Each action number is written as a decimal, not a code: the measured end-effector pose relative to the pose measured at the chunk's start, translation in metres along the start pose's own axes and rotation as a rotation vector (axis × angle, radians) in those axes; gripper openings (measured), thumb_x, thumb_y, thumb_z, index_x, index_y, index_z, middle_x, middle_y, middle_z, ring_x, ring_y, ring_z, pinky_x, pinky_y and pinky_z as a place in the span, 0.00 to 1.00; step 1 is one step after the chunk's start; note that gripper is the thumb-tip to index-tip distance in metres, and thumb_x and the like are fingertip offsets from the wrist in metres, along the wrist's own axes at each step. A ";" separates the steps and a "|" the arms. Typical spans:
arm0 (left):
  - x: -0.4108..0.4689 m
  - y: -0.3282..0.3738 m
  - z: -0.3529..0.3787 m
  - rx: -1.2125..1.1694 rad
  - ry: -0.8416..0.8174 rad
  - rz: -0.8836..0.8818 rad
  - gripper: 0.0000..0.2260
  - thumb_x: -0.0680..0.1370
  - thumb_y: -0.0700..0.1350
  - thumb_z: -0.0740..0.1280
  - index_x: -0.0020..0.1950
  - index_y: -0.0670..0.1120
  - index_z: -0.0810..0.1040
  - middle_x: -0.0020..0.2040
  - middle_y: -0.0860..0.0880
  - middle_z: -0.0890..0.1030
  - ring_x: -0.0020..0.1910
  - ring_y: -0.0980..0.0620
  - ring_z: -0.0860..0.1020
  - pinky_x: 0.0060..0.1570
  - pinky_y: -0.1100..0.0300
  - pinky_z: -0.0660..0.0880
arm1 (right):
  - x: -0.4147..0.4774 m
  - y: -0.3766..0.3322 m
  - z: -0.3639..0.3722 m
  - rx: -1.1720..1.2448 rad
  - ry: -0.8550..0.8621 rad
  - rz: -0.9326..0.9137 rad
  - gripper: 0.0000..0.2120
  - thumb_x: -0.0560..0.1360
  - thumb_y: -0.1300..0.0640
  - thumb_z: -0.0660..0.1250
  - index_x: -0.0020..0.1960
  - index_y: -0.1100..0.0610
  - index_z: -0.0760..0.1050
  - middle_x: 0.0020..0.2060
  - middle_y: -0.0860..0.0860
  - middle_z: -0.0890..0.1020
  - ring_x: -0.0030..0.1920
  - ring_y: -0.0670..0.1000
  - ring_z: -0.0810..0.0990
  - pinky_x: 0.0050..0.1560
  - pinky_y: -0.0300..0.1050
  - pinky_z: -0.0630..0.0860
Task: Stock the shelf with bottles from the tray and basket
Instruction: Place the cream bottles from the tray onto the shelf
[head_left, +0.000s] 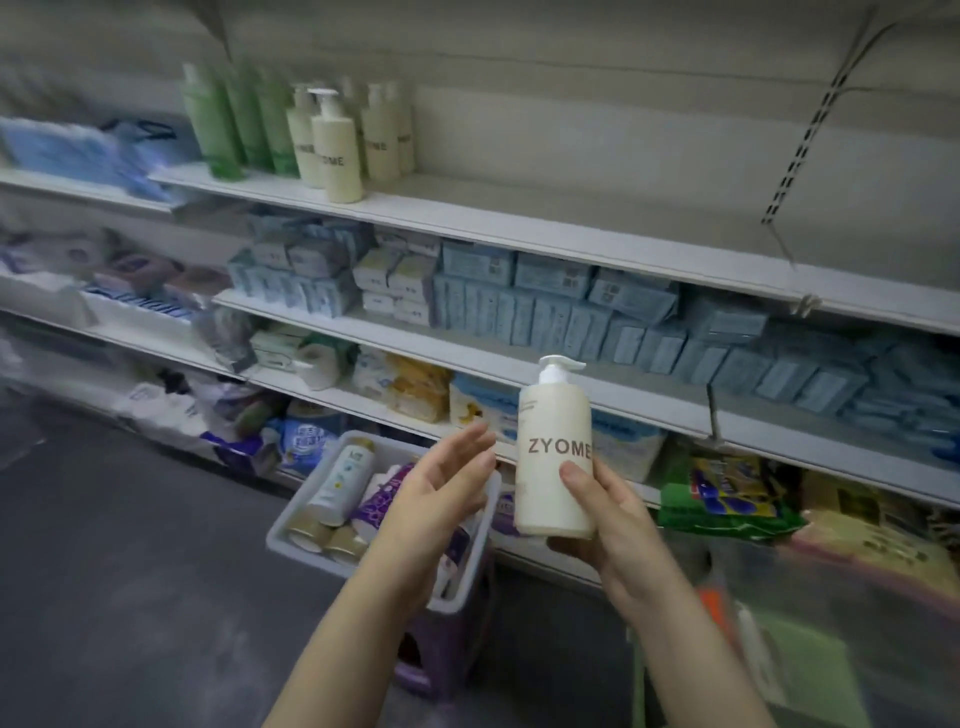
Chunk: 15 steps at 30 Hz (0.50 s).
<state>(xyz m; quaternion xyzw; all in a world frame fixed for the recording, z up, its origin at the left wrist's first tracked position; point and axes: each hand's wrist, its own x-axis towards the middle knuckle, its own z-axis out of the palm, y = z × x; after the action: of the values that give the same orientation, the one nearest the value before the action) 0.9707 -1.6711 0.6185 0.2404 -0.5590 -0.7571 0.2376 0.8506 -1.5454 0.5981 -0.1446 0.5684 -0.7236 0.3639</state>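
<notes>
My right hand (605, 525) grips a cream pump bottle (553, 483) marked ZYOME, upright, in front of the lower shelves. My left hand (439, 493) hovers just left of it with fingers straight, holding nothing. Below my left hand a white tray (291, 525) holds several bottles lying on their sides, among them a white bottle with a gold cap (343, 478). On the top shelf (519, 223) stand several cream ZYOME bottles (337, 150) and green bottles (213, 119) at the left end. The shelf's right part is bare.
The tray rests on a purple stool (441, 654). Blue and white packs (545, 306) fill the middle shelf. Bagged goods (727, 499) crowd the lower shelves. Dark grey floor (130, 571) lies to the left. A slotted shelf upright (805, 145) runs up the wall at right.
</notes>
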 end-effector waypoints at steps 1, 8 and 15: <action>0.002 0.010 -0.023 0.023 0.025 0.021 0.16 0.75 0.46 0.67 0.63 0.54 0.77 0.59 0.57 0.81 0.60 0.55 0.78 0.60 0.55 0.73 | 0.005 0.002 0.019 0.007 -0.001 -0.005 0.26 0.68 0.50 0.75 0.64 0.52 0.76 0.53 0.55 0.85 0.48 0.55 0.84 0.35 0.44 0.78; 0.033 0.066 -0.123 0.115 0.076 0.098 0.14 0.79 0.46 0.65 0.65 0.55 0.76 0.62 0.57 0.80 0.61 0.59 0.77 0.61 0.56 0.74 | 0.043 -0.006 0.111 0.048 -0.009 -0.027 0.28 0.66 0.50 0.72 0.66 0.51 0.73 0.54 0.53 0.84 0.51 0.55 0.84 0.38 0.48 0.79; 0.106 0.099 -0.157 0.107 0.079 0.160 0.16 0.79 0.47 0.65 0.67 0.55 0.72 0.61 0.56 0.80 0.61 0.55 0.78 0.61 0.53 0.75 | 0.109 -0.026 0.152 0.022 0.006 -0.098 0.29 0.64 0.52 0.73 0.64 0.50 0.74 0.52 0.50 0.85 0.51 0.52 0.84 0.40 0.47 0.80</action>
<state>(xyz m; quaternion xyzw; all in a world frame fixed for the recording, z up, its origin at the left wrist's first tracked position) 0.9969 -1.8786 0.6629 0.2370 -0.6061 -0.6949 0.3060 0.8604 -1.7273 0.6473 -0.1660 0.5537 -0.7472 0.3281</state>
